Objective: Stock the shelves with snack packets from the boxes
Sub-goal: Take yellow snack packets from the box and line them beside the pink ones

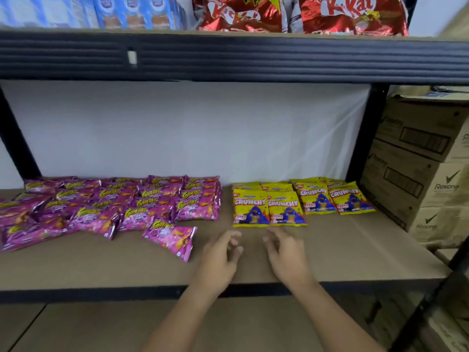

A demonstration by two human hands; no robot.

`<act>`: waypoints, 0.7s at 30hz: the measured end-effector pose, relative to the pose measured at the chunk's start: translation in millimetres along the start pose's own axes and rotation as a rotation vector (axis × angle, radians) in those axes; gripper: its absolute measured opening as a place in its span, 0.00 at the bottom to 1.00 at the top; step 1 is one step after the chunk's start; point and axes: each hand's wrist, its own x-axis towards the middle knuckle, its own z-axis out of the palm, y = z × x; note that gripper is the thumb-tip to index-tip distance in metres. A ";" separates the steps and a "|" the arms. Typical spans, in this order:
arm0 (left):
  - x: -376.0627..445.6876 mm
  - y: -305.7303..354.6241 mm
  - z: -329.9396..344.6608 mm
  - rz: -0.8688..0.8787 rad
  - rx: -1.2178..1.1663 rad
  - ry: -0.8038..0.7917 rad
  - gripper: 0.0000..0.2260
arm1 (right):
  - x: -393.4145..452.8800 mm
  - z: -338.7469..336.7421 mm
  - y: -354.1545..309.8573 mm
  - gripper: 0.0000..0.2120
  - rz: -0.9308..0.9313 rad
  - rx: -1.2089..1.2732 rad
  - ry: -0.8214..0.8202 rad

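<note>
Yellow Crunchy snack packets (269, 209) lie in rows on the brown shelf board (355, 250), right of centre. Several pink Corntoz packets (114, 204) cover the left half, and one pink packet (172, 237) lies askew in front of them. My left hand (220, 260) and my right hand (286, 255) hover just in front of the two nearest yellow packets. Both hands have loosely spread fingers and hold nothing. Neither hand touches a packet.
A black shelf beam (228, 57) runs overhead, with red KitKat bags (350, 13) and blue packs (132, 11) above it. Stacked cardboard boxes (416, 168) stand right of the black upright (365, 133). A lower shelf board (101, 326) shows below.
</note>
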 end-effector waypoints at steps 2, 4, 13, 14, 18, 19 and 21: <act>-27.3 0.2 -21.4 0.029 -0.030 0.003 0.08 | -27.4 1.3 -27.4 0.06 0.001 0.057 0.022; -56.8 -5.7 -46.5 0.041 -0.046 -0.020 0.06 | -56.9 8.3 -55.7 0.03 -0.006 0.122 0.029; -191.5 -151.3 -147.2 -0.147 -0.028 -0.012 0.09 | -198.4 144.7 -138.5 0.06 -0.081 0.227 -0.071; -208.8 -179.6 -150.8 -0.222 -0.035 -0.028 0.10 | -214.3 168.1 -138.8 0.06 -0.057 0.228 -0.123; -279.6 -289.8 -155.2 -0.466 -0.039 -0.042 0.14 | -275.9 270.0 -117.2 0.07 0.034 0.225 -0.319; -299.0 -316.9 -152.4 -0.547 -0.013 -0.075 0.13 | -292.6 296.6 -106.6 0.07 0.048 0.211 -0.357; -341.6 -377.3 -140.9 -0.657 0.052 -0.063 0.12 | -328.6 349.3 -79.1 0.09 0.097 0.190 -0.437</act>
